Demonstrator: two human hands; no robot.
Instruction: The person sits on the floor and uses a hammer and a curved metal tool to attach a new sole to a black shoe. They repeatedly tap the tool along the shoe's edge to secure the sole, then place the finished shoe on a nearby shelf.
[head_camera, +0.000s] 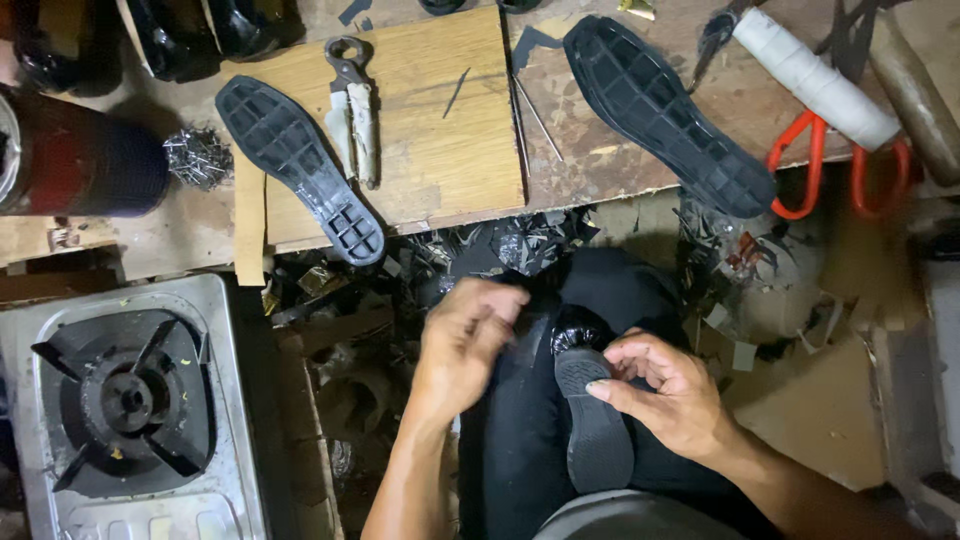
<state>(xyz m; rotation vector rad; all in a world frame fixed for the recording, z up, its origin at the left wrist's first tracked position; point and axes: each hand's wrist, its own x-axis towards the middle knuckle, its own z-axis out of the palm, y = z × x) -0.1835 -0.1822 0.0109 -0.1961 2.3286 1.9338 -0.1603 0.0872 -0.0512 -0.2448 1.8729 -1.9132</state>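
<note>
A black shoe lies sole-up on my lap, toe pointing away from me. My right hand grips it at the side near the toe, thumb on the sole. My left hand hovers just left of the shoe's glossy toe, fingers curled and blurred; whether it holds anything I cannot tell. On the wooden bench ahead lie two loose black rubber soles, one at the left and one at the right, tread side up.
Metal pincers rest on the board between the soles. A pile of small nails sits beside a dark can. Red-handled scissors lie under a white roll. A gas burner stands at lower left; scraps litter the floor.
</note>
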